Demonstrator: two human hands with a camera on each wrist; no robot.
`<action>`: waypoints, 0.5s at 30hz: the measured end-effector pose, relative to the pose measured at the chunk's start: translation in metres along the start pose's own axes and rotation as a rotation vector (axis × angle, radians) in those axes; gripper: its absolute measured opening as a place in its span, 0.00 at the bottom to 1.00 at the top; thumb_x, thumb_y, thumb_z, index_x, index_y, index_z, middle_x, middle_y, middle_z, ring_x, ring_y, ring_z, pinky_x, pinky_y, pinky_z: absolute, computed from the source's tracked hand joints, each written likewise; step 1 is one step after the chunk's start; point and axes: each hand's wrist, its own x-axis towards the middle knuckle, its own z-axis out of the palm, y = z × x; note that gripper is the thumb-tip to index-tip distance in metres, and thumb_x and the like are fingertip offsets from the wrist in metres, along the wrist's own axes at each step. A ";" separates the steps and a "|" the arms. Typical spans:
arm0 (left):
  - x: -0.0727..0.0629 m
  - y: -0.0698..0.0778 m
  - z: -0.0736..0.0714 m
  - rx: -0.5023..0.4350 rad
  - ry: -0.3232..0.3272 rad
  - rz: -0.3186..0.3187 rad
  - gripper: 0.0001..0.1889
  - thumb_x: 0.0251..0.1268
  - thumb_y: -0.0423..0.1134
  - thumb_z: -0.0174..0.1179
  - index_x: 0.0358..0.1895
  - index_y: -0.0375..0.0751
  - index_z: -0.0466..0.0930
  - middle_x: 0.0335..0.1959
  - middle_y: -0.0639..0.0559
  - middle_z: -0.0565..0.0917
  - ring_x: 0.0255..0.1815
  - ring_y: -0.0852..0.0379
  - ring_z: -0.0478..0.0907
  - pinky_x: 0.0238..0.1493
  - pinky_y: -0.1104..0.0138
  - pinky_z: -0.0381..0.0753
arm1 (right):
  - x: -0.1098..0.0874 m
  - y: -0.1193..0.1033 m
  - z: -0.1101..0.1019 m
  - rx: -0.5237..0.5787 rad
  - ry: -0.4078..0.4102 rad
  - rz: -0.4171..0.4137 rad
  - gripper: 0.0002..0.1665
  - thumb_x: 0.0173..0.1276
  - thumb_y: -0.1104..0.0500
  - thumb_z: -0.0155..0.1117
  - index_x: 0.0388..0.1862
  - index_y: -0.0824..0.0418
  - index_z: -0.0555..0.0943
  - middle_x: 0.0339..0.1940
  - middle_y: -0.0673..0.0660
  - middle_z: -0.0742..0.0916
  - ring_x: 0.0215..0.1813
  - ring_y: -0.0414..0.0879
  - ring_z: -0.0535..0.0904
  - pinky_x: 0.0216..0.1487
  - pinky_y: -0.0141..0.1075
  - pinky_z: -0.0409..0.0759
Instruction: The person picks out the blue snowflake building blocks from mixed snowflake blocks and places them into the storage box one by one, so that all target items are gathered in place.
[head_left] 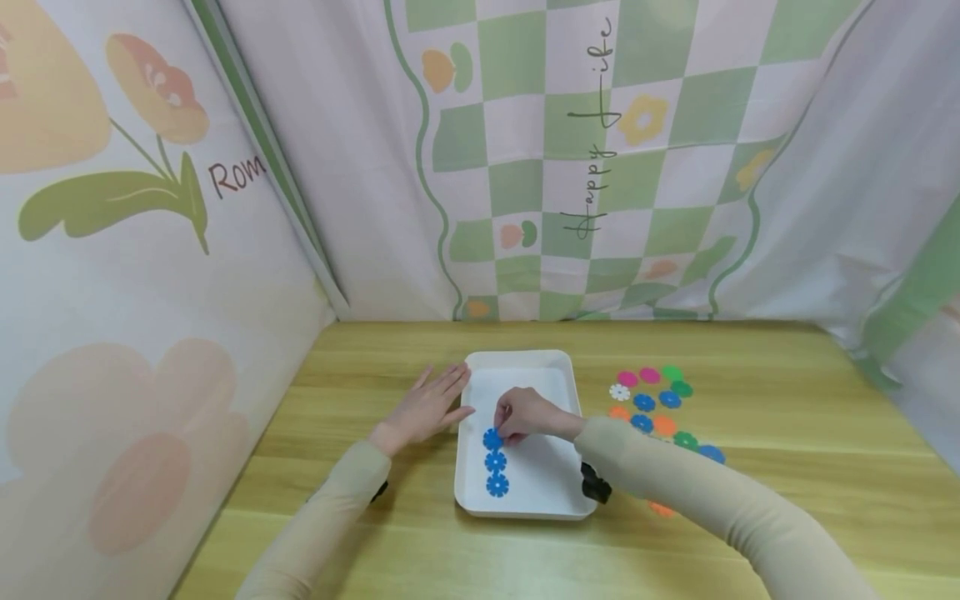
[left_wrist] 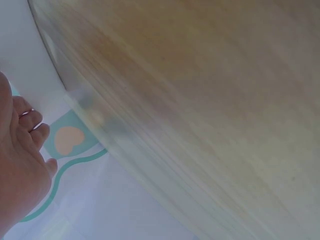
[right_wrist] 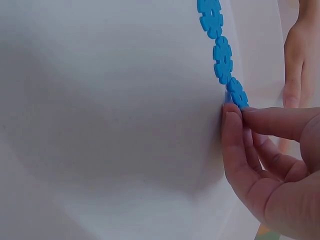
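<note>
Right hand (head_left: 528, 414): pinches a blue snowflake disc (head_left: 491, 439), apparently aligning it.
Left hand (head_left: 427, 408): spread, white tray (head_left: 536, 475) at its fingertips.
Blue row (head_left: 492, 462): next likely needs gentle release.

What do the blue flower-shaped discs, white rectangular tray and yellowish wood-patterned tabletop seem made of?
Blue flower-shaped discs: likely smooth plastic; even colour, crisp notches.
White rectangular tray: probably smooth plastic, from its rounded corners and uniform white; coated metal possible.
Yellowish tabletop: faintly glossy wood or laminate; streaked grain fits both.
</note>
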 end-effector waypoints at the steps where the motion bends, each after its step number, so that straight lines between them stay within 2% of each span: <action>1: 0.000 0.000 0.000 0.001 0.000 0.000 0.39 0.77 0.64 0.37 0.80 0.43 0.47 0.82 0.50 0.50 0.83 0.51 0.50 0.83 0.47 0.45 | 0.000 0.000 0.000 -0.001 0.001 0.000 0.03 0.62 0.68 0.68 0.33 0.62 0.82 0.28 0.55 0.87 0.29 0.43 0.85 0.35 0.33 0.87; 15: -0.001 0.002 -0.002 0.015 0.016 0.007 0.38 0.78 0.63 0.37 0.80 0.41 0.49 0.82 0.48 0.52 0.82 0.50 0.52 0.82 0.46 0.48 | -0.005 0.001 -0.003 -0.026 -0.006 0.004 0.04 0.65 0.63 0.69 0.32 0.61 0.81 0.30 0.54 0.87 0.31 0.44 0.85 0.38 0.34 0.87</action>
